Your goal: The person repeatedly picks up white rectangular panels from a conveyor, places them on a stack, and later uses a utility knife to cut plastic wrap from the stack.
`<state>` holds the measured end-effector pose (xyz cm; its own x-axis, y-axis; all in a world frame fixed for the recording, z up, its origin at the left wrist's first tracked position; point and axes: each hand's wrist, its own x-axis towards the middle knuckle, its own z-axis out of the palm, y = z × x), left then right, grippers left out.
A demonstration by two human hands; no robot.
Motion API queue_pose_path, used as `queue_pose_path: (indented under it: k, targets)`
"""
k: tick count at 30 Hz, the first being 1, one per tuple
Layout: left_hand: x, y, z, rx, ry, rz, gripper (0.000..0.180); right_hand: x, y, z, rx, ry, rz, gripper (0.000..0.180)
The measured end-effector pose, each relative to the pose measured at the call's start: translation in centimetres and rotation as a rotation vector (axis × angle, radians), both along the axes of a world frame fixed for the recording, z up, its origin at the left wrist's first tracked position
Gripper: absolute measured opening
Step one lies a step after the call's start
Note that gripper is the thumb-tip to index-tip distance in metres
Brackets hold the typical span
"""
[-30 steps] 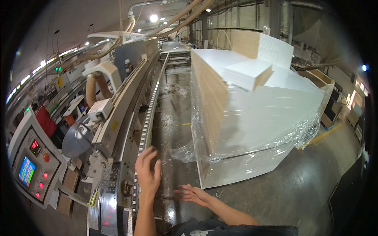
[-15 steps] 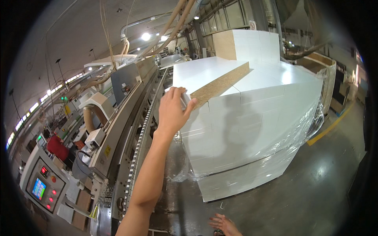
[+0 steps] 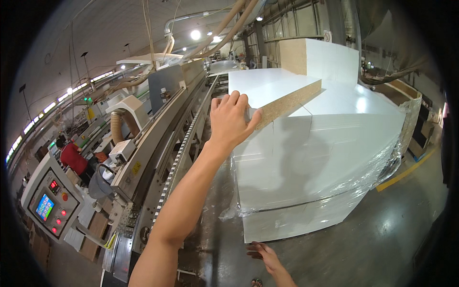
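Observation:
My left hand [image 3: 232,117] grips the near corner of the white-faced particleboard panels [image 3: 277,88], its fingers over the left end and its thumb at the raw brown edge. These panels lie skewed on top of a tall pile of white boards [image 3: 296,167], whose lower part is wrapped in clear plastic film [image 3: 368,177]. Low down, in front of the pile's base, my right hand [image 3: 265,253] hangs in the air, fingers apart and nothing in it.
Along my left runs a long machine with a toothed conveyor track [image 3: 179,155]. Its control panel [image 3: 52,203] has a lit screen and red buttons. A person in a red top [image 3: 74,158] is beyond it. Another board stack [image 3: 330,60] rises behind; a yellow line [image 3: 406,172] marks the floor.
The view has turned a little left, so the scene sits further right. My left hand keeps to the panels' corner, its fingers more curled. My right hand has come up nearer the pile's base.

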<state>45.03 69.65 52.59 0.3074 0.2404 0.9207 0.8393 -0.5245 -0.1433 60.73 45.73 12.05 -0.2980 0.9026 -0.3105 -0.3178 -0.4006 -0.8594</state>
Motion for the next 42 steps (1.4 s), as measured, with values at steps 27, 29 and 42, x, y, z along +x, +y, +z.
queue_pose_path:
  k: [27,29,42]
  targets:
    - [-29.6,-26.5,-7.5,0.023,-0.367,0.066,0.027,-8.6,9.1,27.9,0.722,0.364,0.095,0.069]
    - [-33.4,-33.7,-10.9,-0.166,-0.628,-0.088,0.035,-11.9,11.9,29.6,0.768,0.555,0.188,0.058]
    - [-34.2,-68.5,-39.6,-0.181,-2.196,0.273,0.054,-39.0,-2.9,4.1,-0.231,0.109,0.644,0.043]
